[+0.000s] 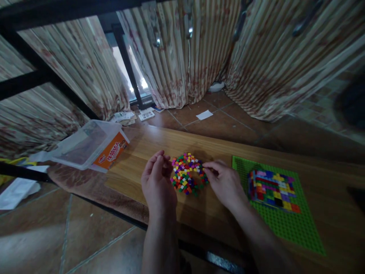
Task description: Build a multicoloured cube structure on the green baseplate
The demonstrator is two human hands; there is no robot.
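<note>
A heap of small colourful toy bricks (185, 177) lies on the wooden board (134, 163). My left hand (159, 180) is raised at the heap's left side, its fingers curled together; whatever they hold is hidden. At the right edge of the heap, my right hand (224, 182) has thumb and index finger pinched; anything between them is too small to make out. To the right, a block built of many coloured bricks (275, 192) sits on a green studded baseplate (308, 234).
A clear plastic bin (82, 142) with an orange label lies tipped at the board's left end. Beyond the board, a white paper (204, 115) is on the tiled floor, before striped curtains (176, 57). A dark metal frame (48, 76) crosses the left side.
</note>
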